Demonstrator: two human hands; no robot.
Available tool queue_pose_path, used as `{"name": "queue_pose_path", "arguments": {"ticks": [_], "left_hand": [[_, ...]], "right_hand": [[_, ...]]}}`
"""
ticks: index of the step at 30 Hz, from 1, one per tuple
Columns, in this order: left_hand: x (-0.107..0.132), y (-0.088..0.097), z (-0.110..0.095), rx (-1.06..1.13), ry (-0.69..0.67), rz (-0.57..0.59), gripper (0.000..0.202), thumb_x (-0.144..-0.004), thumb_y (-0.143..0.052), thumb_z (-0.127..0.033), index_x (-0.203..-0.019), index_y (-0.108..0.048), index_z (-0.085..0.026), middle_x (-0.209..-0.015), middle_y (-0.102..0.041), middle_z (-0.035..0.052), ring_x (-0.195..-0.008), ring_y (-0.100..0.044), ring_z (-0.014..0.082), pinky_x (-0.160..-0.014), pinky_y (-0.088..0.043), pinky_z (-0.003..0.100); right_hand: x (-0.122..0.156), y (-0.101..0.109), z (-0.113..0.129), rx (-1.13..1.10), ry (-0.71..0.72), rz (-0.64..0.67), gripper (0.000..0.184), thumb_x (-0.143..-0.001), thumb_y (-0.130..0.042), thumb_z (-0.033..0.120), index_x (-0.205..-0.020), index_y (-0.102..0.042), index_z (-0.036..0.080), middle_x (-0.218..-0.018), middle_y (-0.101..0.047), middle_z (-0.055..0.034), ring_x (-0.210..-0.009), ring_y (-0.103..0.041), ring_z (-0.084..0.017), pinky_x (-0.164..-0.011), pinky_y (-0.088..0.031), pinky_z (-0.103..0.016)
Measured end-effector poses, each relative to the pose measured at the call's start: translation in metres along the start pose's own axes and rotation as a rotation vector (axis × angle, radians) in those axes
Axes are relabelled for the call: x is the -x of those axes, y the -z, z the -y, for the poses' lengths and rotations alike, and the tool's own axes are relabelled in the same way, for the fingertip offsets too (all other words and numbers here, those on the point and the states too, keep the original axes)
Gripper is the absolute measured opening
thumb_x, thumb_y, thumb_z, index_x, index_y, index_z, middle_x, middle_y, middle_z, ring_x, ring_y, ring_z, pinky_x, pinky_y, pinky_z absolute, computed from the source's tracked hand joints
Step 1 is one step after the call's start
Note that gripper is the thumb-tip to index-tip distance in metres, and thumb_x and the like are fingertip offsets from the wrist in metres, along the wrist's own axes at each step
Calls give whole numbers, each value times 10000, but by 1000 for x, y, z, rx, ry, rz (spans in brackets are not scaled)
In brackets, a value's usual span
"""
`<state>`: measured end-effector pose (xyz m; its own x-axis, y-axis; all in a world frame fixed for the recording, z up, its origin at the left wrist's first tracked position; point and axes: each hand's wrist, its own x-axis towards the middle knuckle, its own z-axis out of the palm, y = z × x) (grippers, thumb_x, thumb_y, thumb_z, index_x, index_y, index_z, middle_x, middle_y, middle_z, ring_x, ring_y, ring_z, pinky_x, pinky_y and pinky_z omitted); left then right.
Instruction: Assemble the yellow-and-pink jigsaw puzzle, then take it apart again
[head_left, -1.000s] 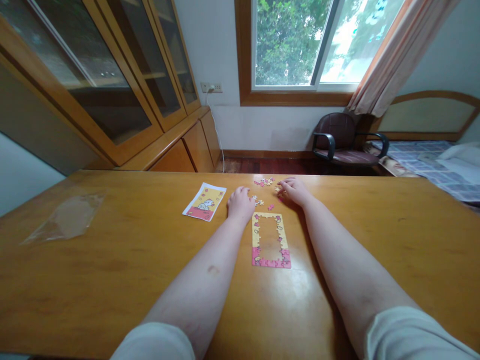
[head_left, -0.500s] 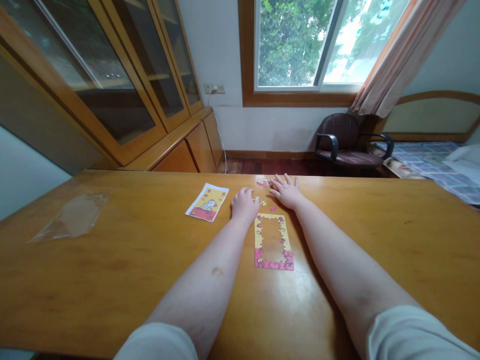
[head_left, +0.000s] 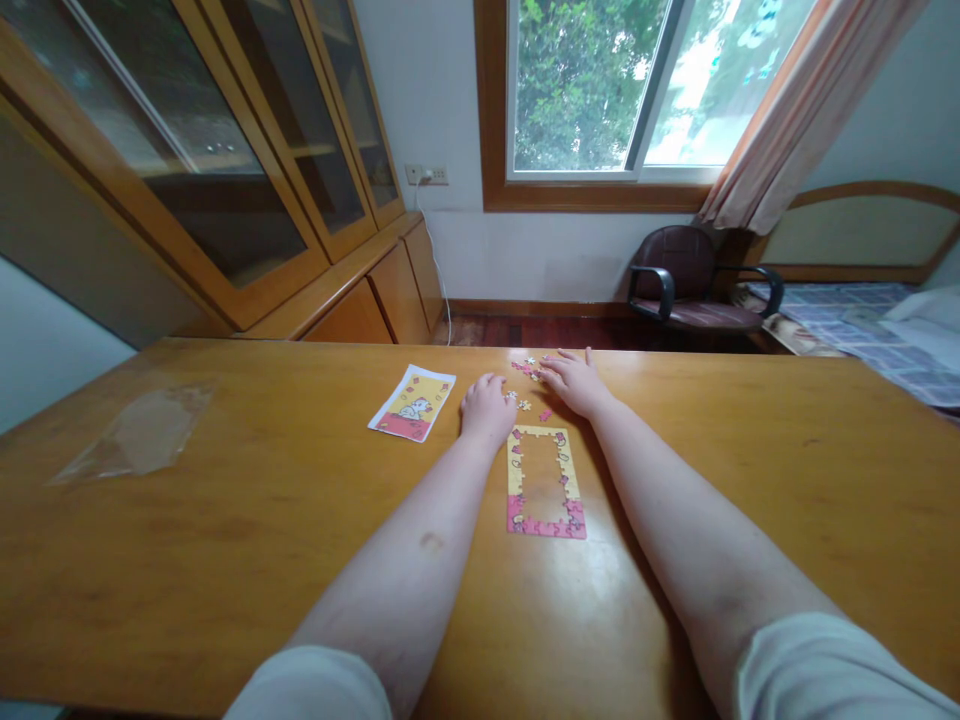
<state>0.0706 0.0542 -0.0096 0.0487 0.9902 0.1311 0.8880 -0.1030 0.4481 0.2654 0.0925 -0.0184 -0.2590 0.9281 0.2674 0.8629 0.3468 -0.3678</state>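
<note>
My left hand (head_left: pixel 487 410) rests on the tabletop, its fingers loosely bent and slightly apart beside a few loose puzzle pieces (head_left: pixel 524 405); nothing shows in its grasp. My right hand (head_left: pixel 576 384) lies with fingers apart at the edge of a small pile of jigsaw pieces (head_left: pixel 525 370) near the far side, its fingertips partly covering some. A single pink piece (head_left: pixel 545 415) lies between the hands. Nearer to me sits the joined jigsaw border (head_left: pixel 516 475), a yellow and pink rectangle with bare wood inside it.
Left of my left hand lies a picture card (head_left: pixel 414 404) with a white cartoon animal. A clear plastic bag (head_left: pixel 142 430) is flat at the left of the wooden table (head_left: pixel 225 560). Beyond the table stand a glass-door cabinet (head_left: pixel 315 250) and an armchair (head_left: pixel 679 270).
My right hand's fingers have shifted slightly over the far pile, drawing closer together, and more pieces there show. My left hand stays almost in place.
</note>
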Motion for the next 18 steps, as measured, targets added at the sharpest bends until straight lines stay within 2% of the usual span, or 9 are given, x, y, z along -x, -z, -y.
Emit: {"name": "queue_pose_path", "arguments": {"ticks": [2, 6, 9, 12, 15, 18], "left_hand": [[0, 0, 0, -1, 4, 0, 409, -842, -499, -250, -1241, -576, -205, -1374, -522, 89, -1255, -480, 258, -1073, -373, 388], [1, 2, -2, -9, 0, -8, 422, -832, -495, -239, -1243, -579, -203, -1373, -528, 86, -1256, -476, 259, -1088, -356, 403], [2, 1, -3, -26, -17, 5, 440, -829, -492, -238, -1262, -572, -223, -1397, -511, 75, -1296, -438, 256, -1129, -301, 428], [2, -2, -3, -67, -73, 61, 467, -841, -493, -282, -1305, -548, -272, -1458, -454, 63, -1369, -350, 272, -1168, -196, 499], [3, -7, -2, -106, -121, 128, 511, -853, -496, -347, -1364, -497, -339, -1519, -375, 48, -1428, -243, 313, -1160, -103, 584], [4, -9, -1, -118, -157, 163, 492, -861, -493, -371, -1352, -503, -401, -1530, -360, 22, -1448, -183, 339, -1144, -49, 624]], "right_hand": [[1, 1, -4, -14, -20, -3, 364, -966, -416, 412, -1197, -651, 257, -1295, -624, -61, -1351, -391, -294, -1135, 30, -647], [1, 2, -5, -49, 3, 102, 327, -967, -414, 341, -1136, -684, 268, -1270, -642, -55, -1390, -337, -287, -1133, 20, -647], [1, 3, -2, -94, 35, 125, 344, -971, -389, 328, -1072, -712, 269, -1212, -673, -55, -1354, -400, -261, -1149, 4, -611], [2, 4, 1, -152, 69, 122, 341, -957, -399, 326, -1048, -721, 262, -1170, -690, -55, -1295, -477, -245, -1159, -52, -581], [4, 5, 3, -205, 68, 105, 324, -937, -422, 323, -1014, -730, 254, -1123, -709, -52, -1235, -533, -236, -1158, -95, -566], [5, 5, 4, -232, 84, 114, 322, -925, -446, 358, -920, -752, 260, -1029, -735, -44, -1201, -557, -239, -1154, -127, -554]]}}
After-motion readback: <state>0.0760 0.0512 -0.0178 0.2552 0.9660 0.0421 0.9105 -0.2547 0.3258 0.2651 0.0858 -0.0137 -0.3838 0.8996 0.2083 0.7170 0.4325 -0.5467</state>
